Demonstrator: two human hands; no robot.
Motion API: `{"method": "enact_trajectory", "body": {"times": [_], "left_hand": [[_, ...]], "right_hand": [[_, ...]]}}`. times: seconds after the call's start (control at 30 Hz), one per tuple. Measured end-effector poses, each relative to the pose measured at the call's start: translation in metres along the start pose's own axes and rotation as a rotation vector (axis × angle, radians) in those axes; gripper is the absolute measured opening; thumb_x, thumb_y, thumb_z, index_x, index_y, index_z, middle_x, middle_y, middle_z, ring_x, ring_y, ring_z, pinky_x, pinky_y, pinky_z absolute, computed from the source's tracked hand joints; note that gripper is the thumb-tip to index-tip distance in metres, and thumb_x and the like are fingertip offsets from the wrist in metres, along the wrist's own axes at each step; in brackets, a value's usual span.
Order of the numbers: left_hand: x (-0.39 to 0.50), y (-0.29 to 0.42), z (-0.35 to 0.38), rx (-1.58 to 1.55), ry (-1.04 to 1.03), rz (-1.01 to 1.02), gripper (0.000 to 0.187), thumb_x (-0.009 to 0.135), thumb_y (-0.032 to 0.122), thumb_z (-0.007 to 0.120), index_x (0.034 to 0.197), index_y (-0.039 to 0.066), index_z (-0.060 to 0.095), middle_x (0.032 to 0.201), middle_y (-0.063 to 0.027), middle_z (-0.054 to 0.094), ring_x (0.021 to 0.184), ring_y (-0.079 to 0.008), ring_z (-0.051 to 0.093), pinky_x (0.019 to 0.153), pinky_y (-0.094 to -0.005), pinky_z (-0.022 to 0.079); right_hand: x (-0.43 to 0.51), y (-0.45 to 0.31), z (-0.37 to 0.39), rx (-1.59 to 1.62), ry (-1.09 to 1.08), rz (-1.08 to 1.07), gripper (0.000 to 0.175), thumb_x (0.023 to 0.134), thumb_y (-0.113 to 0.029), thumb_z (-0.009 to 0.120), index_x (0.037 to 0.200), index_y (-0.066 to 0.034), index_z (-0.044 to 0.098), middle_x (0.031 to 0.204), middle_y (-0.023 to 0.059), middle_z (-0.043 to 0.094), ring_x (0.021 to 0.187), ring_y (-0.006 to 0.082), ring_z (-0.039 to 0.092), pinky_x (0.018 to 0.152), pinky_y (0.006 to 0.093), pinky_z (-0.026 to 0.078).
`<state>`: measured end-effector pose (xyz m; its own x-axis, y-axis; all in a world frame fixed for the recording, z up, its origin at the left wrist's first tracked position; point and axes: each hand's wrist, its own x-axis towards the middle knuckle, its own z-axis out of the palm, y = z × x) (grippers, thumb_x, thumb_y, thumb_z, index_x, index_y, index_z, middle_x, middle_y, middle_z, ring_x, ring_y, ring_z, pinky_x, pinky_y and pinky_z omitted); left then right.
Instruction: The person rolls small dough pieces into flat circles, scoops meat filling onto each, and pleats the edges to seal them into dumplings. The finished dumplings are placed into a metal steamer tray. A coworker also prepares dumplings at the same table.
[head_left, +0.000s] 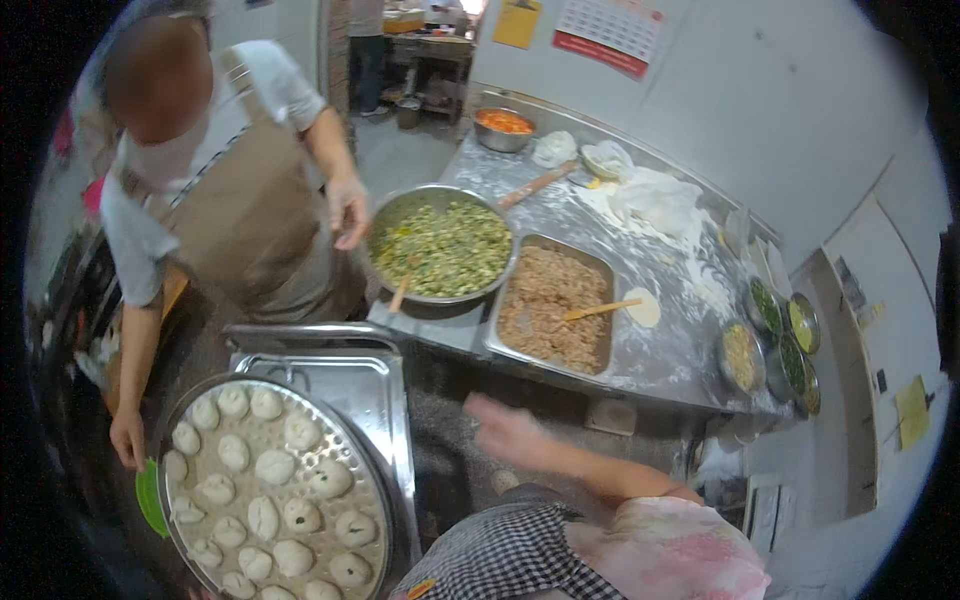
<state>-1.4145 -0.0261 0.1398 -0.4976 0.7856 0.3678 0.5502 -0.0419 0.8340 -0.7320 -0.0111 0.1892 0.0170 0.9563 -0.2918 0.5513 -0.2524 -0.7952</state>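
Note:
My right hand (506, 433), blurred, hangs in the air between the cart and the worktable; no object shows in it and its fingers are extended. Of my left hand (201, 595) only what seem to be fingertips show at the bottom edge, beside the tray rim; its grip is hidden. A round perforated metal steamer tray (379, 517) bears many pale dough buns (276, 466), some with dark green specks. It rests over the steel cart (367, 373). Nearest my right hand on the table stands a rectangular pan of minced filling (551, 315) with a wooden spatula (604, 309).
A person in a tan apron (240, 217) stands across, one hand near a green plastic item (152, 501). A steel bowl of chopped green filling (442, 244), a rolling pin (538, 185), a dough round (643, 307) and floury dough under plastic (660, 202) occupy the worktable (660, 356).

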Motion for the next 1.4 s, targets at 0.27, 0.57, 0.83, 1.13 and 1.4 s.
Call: {"method": "enact_trajectory", "body": {"times": [0.27, 0.57, 0.83, 1.13, 1.4], "left_hand": [[-0.166, 0.115, 0.06, 0.296, 0.401, -0.097, 0.043, 0.092, 0.022, 0.058, 0.127, -0.003, 0.05, 0.124, -0.0184, 0.057, 0.104, -0.0296, 0.058, 0.089, -0.0394, 0.047], [-0.217, 0.181, 0.062, 0.35, 0.492, -0.105, 0.04, 0.089, 0.028, 0.062, 0.115, -0.003, 0.062, 0.109, -0.0179, 0.065, 0.092, -0.0309, 0.061, 0.081, -0.0414, 0.049], [-0.29, 0.24, 0.095, -0.029, 0.251, -0.264, 0.041, 0.093, 0.016, 0.056, 0.13, -0.001, 0.048, 0.126, -0.0146, 0.054, 0.112, -0.0244, 0.056, 0.094, -0.0355, 0.046], [-0.42, 0.308, 0.119, 0.404, -0.179, -0.035, 0.024, 0.085, 0.012, 0.064, 0.108, 0.003, 0.064, 0.089, -0.0132, 0.068, 0.077, -0.0222, 0.067, 0.072, -0.0317, 0.053], [-0.393, 0.304, 0.224, 0.059, -0.789, 0.258, 0.025, 0.088, 0.021, 0.059, 0.107, 0.006, 0.063, 0.094, -0.013, 0.065, 0.086, -0.031, 0.063, 0.074, -0.0403, 0.05]], "right_hand": [[-0.033, 0.19, -0.296, 0.943, 1.173, 0.053, 0.038, 0.093, -0.012, 0.051, 0.129, -0.0023, 0.045, 0.071, 0.0037, 0.06, 0.052, 0.0081, 0.051, 0.044, 0.0214, 0.041], [-0.063, 0.328, -0.35, 0.931, 1.102, 0.185, 0.035, 0.092, -0.013, 0.051, 0.125, -0.0029, 0.049, 0.076, 0.0041, 0.061, 0.055, 0.0085, 0.054, 0.045, 0.0212, 0.043], [-0.04, 0.512, -0.364, -1.124, 0.797, 0.33, 0.031, 0.094, -0.019, 0.048, 0.115, 0.0015, 0.059, 0.116, 0.0184, 0.061, 0.105, 0.0311, 0.058, 0.096, 0.0422, 0.041], [-0.038, 0.531, -0.402, 0.09, 0.761, 0.664, 0.041, 0.089, -0.035, 0.064, 0.098, 0.0057, 0.062, 0.085, 0.0185, 0.064, 0.072, 0.0303, 0.061, 0.06, 0.042, 0.049], [-0.038, 0.517, -0.432, -0.256, 0.831, 0.262, 0.029, 0.091, -0.025, 0.062, 0.099, 0.0008, 0.053, 0.079, 0.013, 0.056, 0.064, 0.0237, 0.053, 0.055, 0.0398, 0.047]]}}
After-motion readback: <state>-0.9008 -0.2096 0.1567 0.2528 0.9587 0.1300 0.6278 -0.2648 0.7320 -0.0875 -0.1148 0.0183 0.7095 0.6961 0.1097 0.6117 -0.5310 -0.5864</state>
